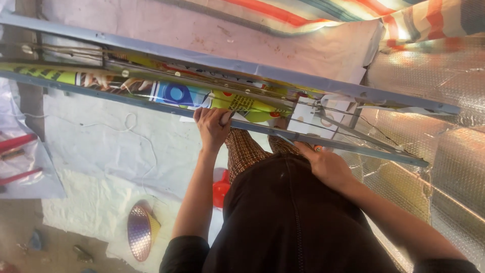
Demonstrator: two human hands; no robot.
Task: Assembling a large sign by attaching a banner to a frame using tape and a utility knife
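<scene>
Nearest me: my dark brown top (298,222) fills the bottom of the view, with checked trousers (245,151) below it.
Right hand: my right hand (327,164) lies palm-down on the near grey metal rail (353,146), fingers together and stretched along it; something small and orange shows at the fingertips, too small to tell.
Left hand: my left hand (212,124) curls over the same rail further left, fingers closed around its edge, touching the printed sheet.
Printed sheet: a yellow, blue and green printed sheet (222,98) sits between the near rail and the far grey rail (202,58), with thin wires (348,114) alongside.
Around: white cloth (101,146) underneath, silver bubble foil (444,167) to the right, a red plastic object (221,188) beside my leg, a shiny round disc (140,231) on the ground.
</scene>
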